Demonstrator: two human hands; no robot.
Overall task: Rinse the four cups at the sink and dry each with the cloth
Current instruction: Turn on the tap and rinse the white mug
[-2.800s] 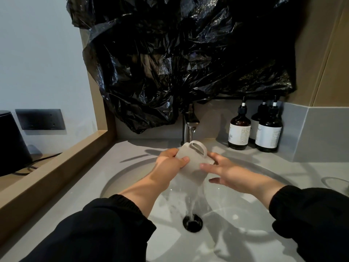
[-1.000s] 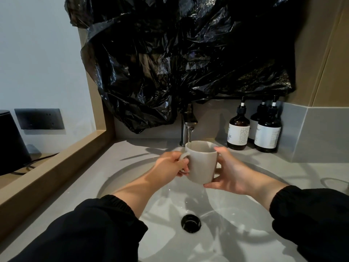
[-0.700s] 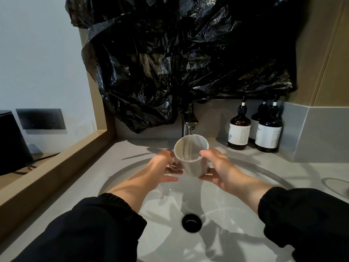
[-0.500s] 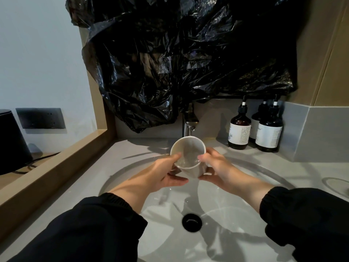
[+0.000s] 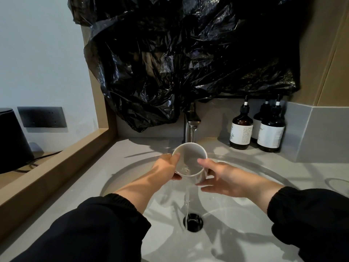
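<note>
1. Grey counter (image 5: 79,188) runs wall to wall around a round sink (image 5: 130,172), with a wooden ledge (image 5: 56,163) along the counter's left edge. Beyond the ledge stand a black shade (image 5: 11,140) and a dark socket plate (image 5: 42,117).
2. Crumpled black plastic (image 5: 179,63) hangs over the back wall, down to the tap (image 5: 190,127) at the sink's back edge.
3. Left hand (image 5: 166,170) grips the cup's left side, fingers curled round its wall.
4. Cup (image 5: 189,161) is held over the sink just in front of the tap. It is tipped with its mouth towards the person, and water (image 5: 187,201) spills off its lower lip onto the drain (image 5: 193,222).
5. Right hand (image 5: 224,178) pinches the cup's right side, thumb at the rim and fingers beneath.
6. Three brown pump bottles (image 5: 241,129) stand close together at the counter's back right corner.
</note>
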